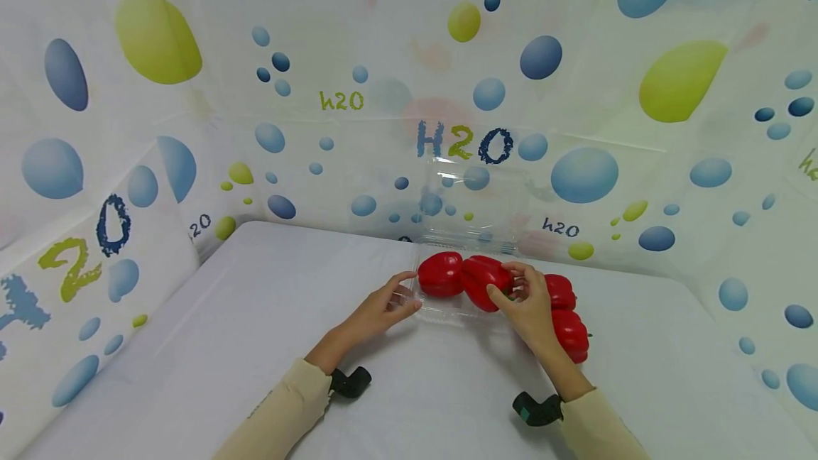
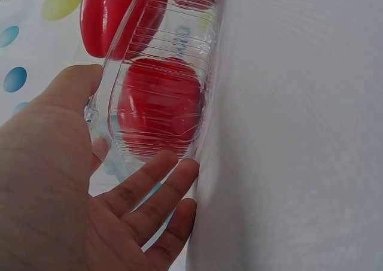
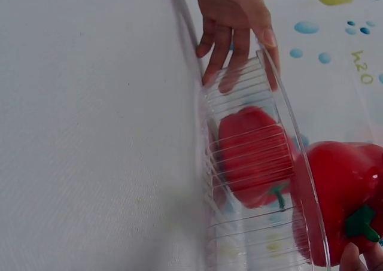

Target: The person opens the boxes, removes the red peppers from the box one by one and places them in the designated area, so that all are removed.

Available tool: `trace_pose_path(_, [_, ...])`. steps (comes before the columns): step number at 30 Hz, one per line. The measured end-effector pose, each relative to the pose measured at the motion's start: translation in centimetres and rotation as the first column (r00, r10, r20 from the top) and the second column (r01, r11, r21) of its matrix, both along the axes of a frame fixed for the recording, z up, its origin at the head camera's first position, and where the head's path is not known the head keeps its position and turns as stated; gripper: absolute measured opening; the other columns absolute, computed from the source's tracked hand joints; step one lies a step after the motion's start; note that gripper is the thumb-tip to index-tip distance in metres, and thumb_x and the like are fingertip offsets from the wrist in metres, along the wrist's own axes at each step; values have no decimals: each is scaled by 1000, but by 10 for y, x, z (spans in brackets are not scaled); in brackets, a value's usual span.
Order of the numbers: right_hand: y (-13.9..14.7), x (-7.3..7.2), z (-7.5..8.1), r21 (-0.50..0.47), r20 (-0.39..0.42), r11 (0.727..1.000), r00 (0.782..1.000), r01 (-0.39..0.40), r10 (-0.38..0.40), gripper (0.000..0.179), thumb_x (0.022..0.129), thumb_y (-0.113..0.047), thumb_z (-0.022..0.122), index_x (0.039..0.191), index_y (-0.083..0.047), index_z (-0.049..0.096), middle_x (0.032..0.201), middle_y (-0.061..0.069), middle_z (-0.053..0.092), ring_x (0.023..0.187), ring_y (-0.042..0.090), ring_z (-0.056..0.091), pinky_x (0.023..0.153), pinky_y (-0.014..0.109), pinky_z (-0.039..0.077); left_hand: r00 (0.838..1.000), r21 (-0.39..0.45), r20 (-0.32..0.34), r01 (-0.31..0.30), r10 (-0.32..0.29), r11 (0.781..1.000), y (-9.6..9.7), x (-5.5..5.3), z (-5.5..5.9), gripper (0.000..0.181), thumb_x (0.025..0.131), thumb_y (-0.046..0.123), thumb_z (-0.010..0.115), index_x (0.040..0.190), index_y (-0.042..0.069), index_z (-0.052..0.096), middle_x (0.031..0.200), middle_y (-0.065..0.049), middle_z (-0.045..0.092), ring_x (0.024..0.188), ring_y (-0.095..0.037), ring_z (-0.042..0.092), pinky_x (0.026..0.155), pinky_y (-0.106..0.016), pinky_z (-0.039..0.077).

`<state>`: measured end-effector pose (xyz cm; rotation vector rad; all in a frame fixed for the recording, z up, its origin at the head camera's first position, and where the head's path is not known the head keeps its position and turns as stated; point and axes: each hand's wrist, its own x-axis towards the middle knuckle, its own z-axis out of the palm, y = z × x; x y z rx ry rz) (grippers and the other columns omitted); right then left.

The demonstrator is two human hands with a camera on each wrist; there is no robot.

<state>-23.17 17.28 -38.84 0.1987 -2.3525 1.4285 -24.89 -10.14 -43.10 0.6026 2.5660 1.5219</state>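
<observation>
A clear plastic clamshell container (image 1: 441,312) lies at the far part of the table, its lid (image 1: 476,197) raised against the backdrop. One red bell pepper (image 1: 440,275) sits inside at the left end. My left hand (image 1: 385,304) holds the container's left end with thumb and index finger at the rim; its other fingers stretch along the end wall in the left wrist view. My right hand (image 1: 529,302) grips a second red bell pepper (image 1: 483,281) near its green stem (image 3: 362,223). That pepper is tilted and overlaps the container's rim in the right wrist view.
Two more red bell peppers, a farther one (image 1: 560,292) and a nearer one (image 1: 571,336), lie right of the container, partly hidden by the right hand. A white cloth covers the table (image 1: 307,282). A backdrop (image 1: 383,27) with printed bubbles stands close behind the container.
</observation>
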Motion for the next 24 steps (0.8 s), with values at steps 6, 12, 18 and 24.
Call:
trace_pose_path(6, [0,4,2,-11,-11,1000,1000,-19,19,53,79,-10,79,125,-6,54,119,13,53,103,24,52,81,20,48,1000,2,-13,-3,3,1000,0,-1,-2,63,95,37,61,149,21,34,128,-11,58,115,-26,58,98,-43,49])
trace_pose_path(12, [-1,10,5,-25,-33,999,998,-47,46,52,78,-9,80,124,-6,55,119,12,54,103,23,51,81,19,48,1000,4,-10,2,-2,1000,0,-3,-4,62,95,36,62,149,22,34,127,-10,58,115,-26,58,98,-43,49])
trace_pose_path(18, [-4,17,8,-33,-42,997,996,-74,73,53,79,-9,80,125,-5,54,121,13,54,104,23,51,82,22,50,1000,9,-5,3,-3,1000,0,-2,-3,62,95,36,62,149,22,34,128,-9,58,116,-27,57,99,-44,48])
trace_pose_path(24, [-7,21,10,-58,-26,994,996,-90,88,52,78,-10,80,124,-6,55,122,12,54,104,24,52,84,24,51,999,-8,-34,9,-9,1000,-1,-2,-4,65,95,42,60,149,19,33,128,-11,58,114,-27,58,97,-42,50])
